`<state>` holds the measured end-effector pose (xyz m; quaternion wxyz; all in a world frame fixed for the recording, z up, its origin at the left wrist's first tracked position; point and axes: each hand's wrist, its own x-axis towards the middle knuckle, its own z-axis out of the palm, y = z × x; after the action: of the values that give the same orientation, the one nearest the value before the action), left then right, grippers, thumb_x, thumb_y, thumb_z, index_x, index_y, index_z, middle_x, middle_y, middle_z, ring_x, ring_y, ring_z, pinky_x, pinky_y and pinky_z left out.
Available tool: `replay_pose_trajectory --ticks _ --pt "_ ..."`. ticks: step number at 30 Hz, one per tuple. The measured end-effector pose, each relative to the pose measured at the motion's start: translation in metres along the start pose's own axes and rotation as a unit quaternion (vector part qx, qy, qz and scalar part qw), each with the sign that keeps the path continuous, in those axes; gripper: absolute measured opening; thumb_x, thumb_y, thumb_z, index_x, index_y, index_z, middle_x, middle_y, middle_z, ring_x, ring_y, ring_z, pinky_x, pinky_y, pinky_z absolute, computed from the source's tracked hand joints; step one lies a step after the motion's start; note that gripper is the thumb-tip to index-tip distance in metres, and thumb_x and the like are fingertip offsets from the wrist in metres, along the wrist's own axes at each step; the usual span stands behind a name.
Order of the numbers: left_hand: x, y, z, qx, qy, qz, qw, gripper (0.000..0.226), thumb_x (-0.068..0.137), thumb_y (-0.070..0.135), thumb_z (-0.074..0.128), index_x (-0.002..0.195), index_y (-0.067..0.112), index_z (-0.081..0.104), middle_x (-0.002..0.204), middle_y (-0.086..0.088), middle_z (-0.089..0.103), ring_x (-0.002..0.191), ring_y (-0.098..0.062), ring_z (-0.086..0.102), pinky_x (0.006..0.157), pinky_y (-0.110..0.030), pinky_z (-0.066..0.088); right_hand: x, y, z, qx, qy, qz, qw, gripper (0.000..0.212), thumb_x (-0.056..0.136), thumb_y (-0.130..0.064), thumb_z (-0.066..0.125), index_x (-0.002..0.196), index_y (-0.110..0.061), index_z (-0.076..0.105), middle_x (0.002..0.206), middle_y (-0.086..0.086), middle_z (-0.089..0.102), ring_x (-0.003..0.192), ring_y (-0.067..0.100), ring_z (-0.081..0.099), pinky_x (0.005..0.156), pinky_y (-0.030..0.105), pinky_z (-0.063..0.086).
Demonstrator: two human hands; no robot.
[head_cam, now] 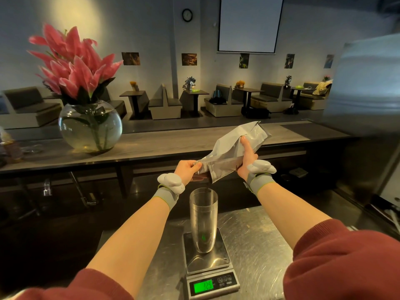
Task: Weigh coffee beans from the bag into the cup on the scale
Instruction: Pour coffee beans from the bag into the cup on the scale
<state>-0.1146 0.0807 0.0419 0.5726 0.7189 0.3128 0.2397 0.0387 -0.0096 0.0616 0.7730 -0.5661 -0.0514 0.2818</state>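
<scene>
A silver foil coffee bag [232, 152] is tilted mouth-down over a tall clear cup [203, 217]. My left hand [186, 169] pinches the bag's open mouth at its lower left corner. My right hand [247, 156] grips the bag's body from below and behind. A thin dark stream of beans falls from the mouth into the cup, and a small dark layer lies at the cup's bottom. The cup stands upright on a steel digital scale [208, 267] whose green display is lit; its digits are blurred.
The scale sits on a scratched steel worktop [259, 239]. Behind the bag runs a raised wooden bar counter [173, 141] with a round glass vase of pink lilies [89, 124] at the left. A large steel appliance [368, 100] stands at the right.
</scene>
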Motion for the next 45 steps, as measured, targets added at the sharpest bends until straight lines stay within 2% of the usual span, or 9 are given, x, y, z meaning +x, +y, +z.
replay_pose_trajectory --ticks 2,6,10,14,21,27,32,39,45 --pt "0.0 0.0 0.0 -0.002 -0.002 -0.004 1.0 0.031 0.095 0.015 0.046 0.121 0.001 0.056 0.128 -0.02 0.058 0.113 -0.035 0.061 0.094 -0.041 0.052 -0.003 -0.001 -0.001 -0.003 0.0 -0.006 1.0 0.124 0.046 -0.077 0.064 0.149 -0.025 0.018 0.144 0.007 0.038 0.131 0.033 0.041 0.111 0.053 0.036" --pt "0.0 0.0 0.001 0.002 -0.006 -0.006 1.0 0.033 0.095 0.016 0.045 0.124 0.003 0.054 0.129 -0.02 0.058 0.114 -0.035 0.061 0.095 -0.043 0.052 0.002 0.0 -0.001 -0.01 0.015 0.0 1.0 0.136 0.033 -0.084 0.061 0.149 -0.026 0.018 0.147 0.007 0.036 0.132 0.033 0.04 0.111 0.053 0.035" --pt "0.0 0.0 0.001 0.007 0.0 -0.004 1.0 0.032 0.095 0.016 0.046 0.123 0.003 0.055 0.128 -0.02 0.058 0.113 -0.035 0.061 0.096 -0.045 0.052 0.0 -0.001 0.0 0.011 0.011 -0.005 1.0 0.114 0.059 -0.072 0.066 0.15 -0.023 0.016 0.147 0.008 0.035 0.132 0.034 0.04 0.111 0.054 0.035" --pt "-0.001 0.0 0.002 0.007 0.002 0.0 1.0 0.031 0.095 0.015 0.046 0.121 0.001 0.056 0.127 -0.021 0.058 0.114 -0.035 0.06 0.095 -0.043 0.052 -0.001 -0.002 -0.002 0.004 0.007 -0.006 1.0 0.104 0.069 -0.067 0.065 0.149 -0.023 0.015 0.146 0.009 0.036 0.132 0.033 0.04 0.112 0.052 0.035" --pt "0.0 0.002 0.002 0.009 -0.002 0.004 1.0 0.032 0.096 0.016 0.045 0.123 0.002 0.054 0.128 -0.02 0.058 0.113 -0.035 0.061 0.095 -0.042 0.052 0.006 0.001 -0.002 -0.017 0.021 0.001 1.0 0.139 0.028 -0.086 0.057 0.148 -0.028 0.019 0.146 0.006 0.037 0.13 0.032 0.042 0.11 0.053 0.036" --pt "0.0 0.001 0.002 0.006 -0.003 0.002 1.0 0.031 0.096 0.014 0.044 0.121 0.0 0.055 0.128 -0.022 0.057 0.113 -0.037 0.06 0.096 -0.044 0.051 0.001 -0.002 -0.003 0.003 0.005 -0.003 1.0 0.108 0.064 -0.07 0.064 0.149 -0.024 0.016 0.144 0.007 0.037 0.131 0.032 0.041 0.112 0.051 0.035" --pt "0.001 0.001 0.002 0.014 -0.005 0.002 1.0 0.033 0.095 0.017 0.045 0.124 0.002 0.053 0.128 -0.021 0.057 0.113 -0.035 0.061 0.097 -0.045 0.051 -0.001 -0.002 -0.004 -0.012 0.006 -0.003 1.0 0.126 0.043 -0.081 0.059 0.149 -0.026 0.018 0.145 0.008 0.037 0.131 0.033 0.04 0.112 0.052 0.034" --pt "0.002 0.001 0.003 0.01 0.003 0.006 1.0 0.032 0.095 0.015 0.046 0.122 0.001 0.055 0.127 -0.021 0.058 0.114 -0.036 0.06 0.095 -0.043 0.052 0.008 -0.003 -0.003 0.022 0.003 -0.003 1.0 0.102 0.069 -0.064 0.066 0.149 -0.022 0.018 0.145 0.009 0.038 0.13 0.033 0.042 0.111 0.052 0.035" --pt "0.002 0.0 0.005 0.004 0.007 -0.003 1.0 0.031 0.095 0.015 0.046 0.122 0.001 0.055 0.127 -0.02 0.059 0.113 -0.035 0.061 0.092 -0.04 0.053 0.01 -0.002 -0.005 0.019 0.008 0.006 1.0 0.098 0.073 -0.062 0.065 0.149 -0.021 0.017 0.144 0.01 0.037 0.13 0.032 0.041 0.112 0.049 0.036"
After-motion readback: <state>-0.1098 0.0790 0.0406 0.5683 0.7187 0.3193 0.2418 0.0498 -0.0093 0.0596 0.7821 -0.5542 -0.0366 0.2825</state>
